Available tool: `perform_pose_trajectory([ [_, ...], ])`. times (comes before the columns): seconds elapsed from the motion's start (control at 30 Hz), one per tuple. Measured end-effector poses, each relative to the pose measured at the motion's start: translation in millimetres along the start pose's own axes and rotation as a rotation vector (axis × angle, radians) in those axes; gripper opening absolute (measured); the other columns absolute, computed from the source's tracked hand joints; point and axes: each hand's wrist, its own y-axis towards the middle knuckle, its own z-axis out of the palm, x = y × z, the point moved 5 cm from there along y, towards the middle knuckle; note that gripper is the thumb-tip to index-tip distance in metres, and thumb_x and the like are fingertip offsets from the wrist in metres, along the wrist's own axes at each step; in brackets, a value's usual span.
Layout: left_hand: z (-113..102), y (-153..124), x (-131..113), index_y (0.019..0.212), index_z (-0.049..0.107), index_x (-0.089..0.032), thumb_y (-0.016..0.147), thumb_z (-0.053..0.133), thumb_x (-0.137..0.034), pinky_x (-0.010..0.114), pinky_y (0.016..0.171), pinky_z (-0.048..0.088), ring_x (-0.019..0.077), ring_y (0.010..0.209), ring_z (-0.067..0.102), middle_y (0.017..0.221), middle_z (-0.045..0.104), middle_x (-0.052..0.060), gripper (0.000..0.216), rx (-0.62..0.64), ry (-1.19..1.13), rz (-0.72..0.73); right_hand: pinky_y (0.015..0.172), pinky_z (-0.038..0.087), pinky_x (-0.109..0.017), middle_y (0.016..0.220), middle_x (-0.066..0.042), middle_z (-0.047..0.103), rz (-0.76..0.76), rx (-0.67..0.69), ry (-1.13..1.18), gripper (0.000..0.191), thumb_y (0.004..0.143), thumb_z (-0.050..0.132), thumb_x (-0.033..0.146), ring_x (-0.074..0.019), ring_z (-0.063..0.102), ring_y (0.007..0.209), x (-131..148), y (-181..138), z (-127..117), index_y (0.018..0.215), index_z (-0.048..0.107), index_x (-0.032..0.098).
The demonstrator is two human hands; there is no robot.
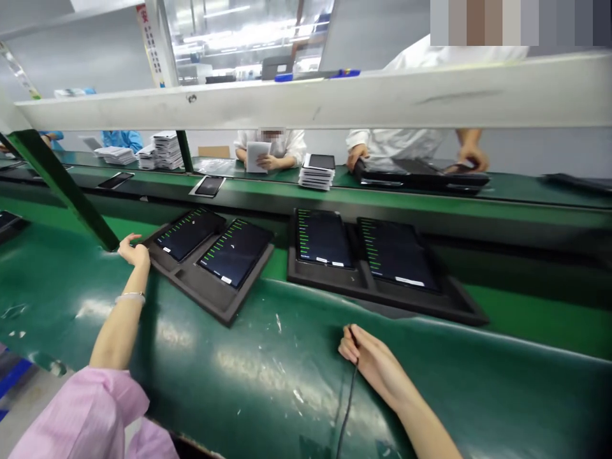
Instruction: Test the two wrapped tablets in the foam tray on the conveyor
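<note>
My left hand (135, 250) is at the left corner of a dark foam tray (210, 299), its side against the tray edge. Its fingers are partly stretched out and point away from the tray. Two tablets with lit screens, a left one (191, 234) and a right one (236, 253), lie in this tray, which sits at an angle over the bench edge. My right hand (366, 354) pinches the end of a thin black cable (348, 408) above the green bench. The tip of the cable is hidden in my fingers.
A second foam tray (329, 285) holds two lit tablets (325, 237). A green post (67, 185) slants down near my left hand, and a white beam (306, 105) crosses overhead. Across the line, co-workers handle tablets beside a tablet stack (317, 172).
</note>
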Motion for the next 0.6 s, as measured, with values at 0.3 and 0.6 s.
perform_pose_trajectory([
  [0.3, 48.9, -95.0, -58.9, 0.121, 0.062, -0.015, 0.089, 0.04, -0.005, 0.059, 0.127, 0.019, 0.0332, 0.146, 0.032, 0.15, 0.048, 0.018, 0.04, -0.161, 0.12, 0.122, 0.062, 0.036, -0.027, 0.065, 0.0, 0.04, 0.035, 0.015, 0.019, 0.042, 0.092, 0.078, 0.054, -0.0132, 0.037, 0.063, 0.0, 5.7, 7.0, 0.082, 0.064, 0.015],
  [0.6, 97.4, -146.6, -103.8, 0.121, 0.065, -0.018, 0.105, 0.039, -0.021, 0.065, 0.13, -0.003, 0.034, 0.157, 0.018, 0.154, 0.05, 0.01, 0.031, 0.255, 0.07, 0.562, 0.061, 0.043, -0.028, 0.067, -0.001, 0.04, 0.04, -0.025, 0.058, 0.042, 0.09, 0.079, 0.054, -0.0132, 0.035, 0.062, -9.6, 10.3, -14.1, 0.08, 0.069, 0.015],
])
